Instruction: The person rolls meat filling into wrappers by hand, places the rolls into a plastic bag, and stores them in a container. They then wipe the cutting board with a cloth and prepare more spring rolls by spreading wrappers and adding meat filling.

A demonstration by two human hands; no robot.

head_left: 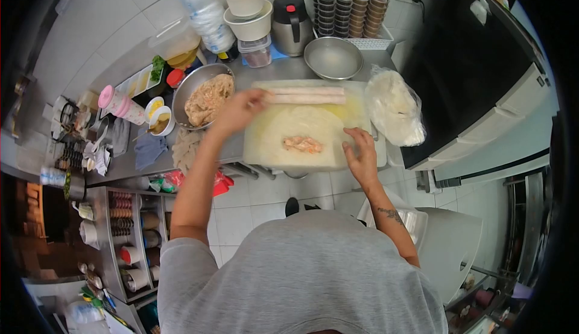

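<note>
On the pale cutting board (254, 144) lies a round, thin wrapper sheet (335, 130) with a small heap of pinkish minced filling (303, 144) on its near half. Two long white rolls (307, 95) rest side by side along the board's far edge. My left hand (240, 112) reaches over the board's left side, its blurred fingertips right at the left end of the rolls. Fingers apart, my right hand (360, 152) is at the sheet's right side, near the board's right edge.
A steel bowl of minced filling (208, 97) stands left of the board. To the right sits a plastic bag of white sheets (395, 108). Behind are a steel bowl (333, 57), a thermal jug (292, 23) and stacked sauce cups (353, 11). A blue cloth (149, 151) lies far left.
</note>
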